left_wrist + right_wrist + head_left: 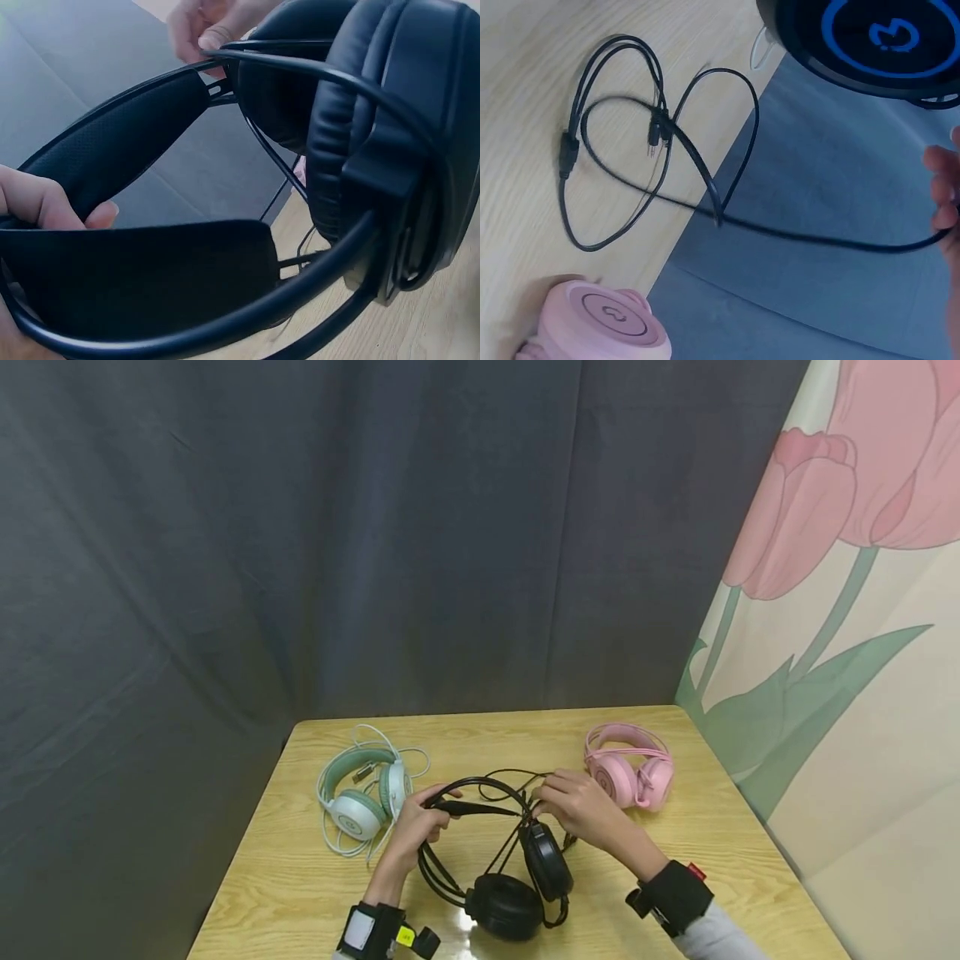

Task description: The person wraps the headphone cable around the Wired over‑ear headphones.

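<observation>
In the head view, black over-ear headphones (504,906) are held up at the middle of the table, tilted, ear cups toward the front. My left hand (418,827) grips their headband on the left; the left wrist view shows its fingers (52,202) curled over the padded band (142,277). By the other end of the band, my right hand (573,806) pinches the black cable. In the right wrist view that cable (817,240) runs into the fingers of the right hand (946,195), partly cut off by the frame. Its loops and plugs (658,133) hang beyond.
Mint and white headphones (360,814) with a loose cable lie at the left of the wooden table (300,893). Pink headphones (626,768) lie at the back right, near the right hand. A dark curtain (450,543) hangs behind the table, and a tulip-patterned wall stands at right.
</observation>
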Available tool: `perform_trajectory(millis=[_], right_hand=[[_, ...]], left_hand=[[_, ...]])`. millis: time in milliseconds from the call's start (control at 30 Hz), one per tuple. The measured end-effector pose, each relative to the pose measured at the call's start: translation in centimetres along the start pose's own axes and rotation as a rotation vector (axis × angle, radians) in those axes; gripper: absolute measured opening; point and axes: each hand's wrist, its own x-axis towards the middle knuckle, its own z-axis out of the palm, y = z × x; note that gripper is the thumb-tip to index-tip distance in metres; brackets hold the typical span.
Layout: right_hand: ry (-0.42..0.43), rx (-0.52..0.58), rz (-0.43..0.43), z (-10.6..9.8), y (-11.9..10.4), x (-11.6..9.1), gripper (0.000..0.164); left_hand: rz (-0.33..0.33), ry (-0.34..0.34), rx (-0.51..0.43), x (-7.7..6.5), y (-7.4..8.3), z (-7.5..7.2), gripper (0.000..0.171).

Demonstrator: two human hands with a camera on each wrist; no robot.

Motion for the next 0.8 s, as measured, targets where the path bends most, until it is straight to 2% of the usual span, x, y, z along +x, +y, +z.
perform_trajectory(millis=[67,167,200,267,333,367,500,633,800], right_hand=[[-0.014,0.030,0.034,-0.1,0.0,-0.3,0.011],[-0.018,0.060,0.076,-0.3,0.1,-0.6,0.032],[-0.012,0.068,0.090,-0.3,0.2,-0.7,0.034],[0.014,0.075,0.116,-0.2,0.3,-1.0,0.030],[0.055,0.081,0.150,-0.1,0.6,-1.3,0.014],[0.076,0.082,0.170,-0.1,0.7,-1.5,0.011],[0.133,0.089,0.225,-0.2,1.3,-2.3,0.023],[0.113,0.123,0.233,-0.3,1.7,-2.6,0.009],[0.092,0.164,0.225,-0.1,2.1,-2.9,0.026]], left_hand=[[-0.002,0.004,-0.024,0.1,-0.1,-0.2,0.047],[-0.003,0.011,-0.065,0.2,-0.2,-0.5,0.048],[-0.001,0.011,-0.078,0.3,-0.3,-0.5,0.047],[0.005,0.002,-0.105,0.2,-0.4,-0.6,0.047],[0.015,-0.014,-0.125,0.0,-0.5,-0.7,0.046],[0.020,-0.021,-0.135,-0.1,-0.5,-0.8,0.045],[0.039,-0.045,-0.162,-0.3,-0.9,-1.1,0.044],[0.039,-0.038,-0.188,-0.4,-1.1,-1.3,0.044],[0.044,-0.016,-0.217,-0.6,-1.1,-1.4,0.044]])
